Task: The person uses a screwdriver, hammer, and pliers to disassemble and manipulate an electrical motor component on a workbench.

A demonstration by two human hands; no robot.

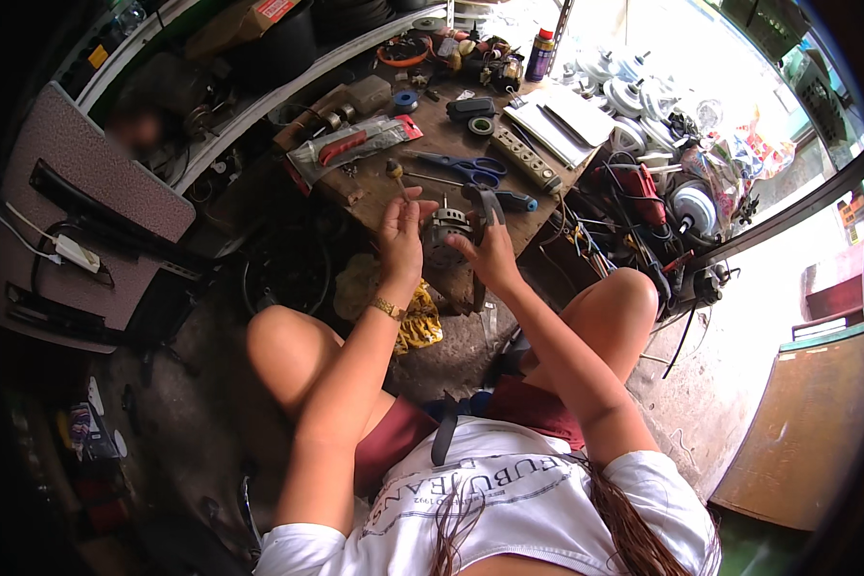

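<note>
Tabletop: the wooden tabletop [432, 130] runs up and away from my knees, crowded nearly to every edge; its near edge sits just beyond my hands, and the only bare wood I see is a small patch by that edge
Floor: the dark floor [211, 403] to my left lies open beside my left knee, with a yellow cloth [418, 322] crumpled under the tabletop's near edge
Fan motors: a heap of white fan motors [634, 96] crowds the tabletop's right side, with tangled cables spilling over that edge
Power strip: a long power strip [526, 158] lies slanted near the right edge, just beyond my right hand
Scissors: blue-handled scissors [470, 169] lie flat just past the motor, close to my fingertips
Motor: the small grey motor [444, 233] is held up at the near edge of the tabletop, between my two hands
Left hand: my left hand [401, 235] curls against the motor's left side, fingers bent over its top
Right hand: my right hand [490, 252] grips the motor's right side, fingers wrapped close
</note>
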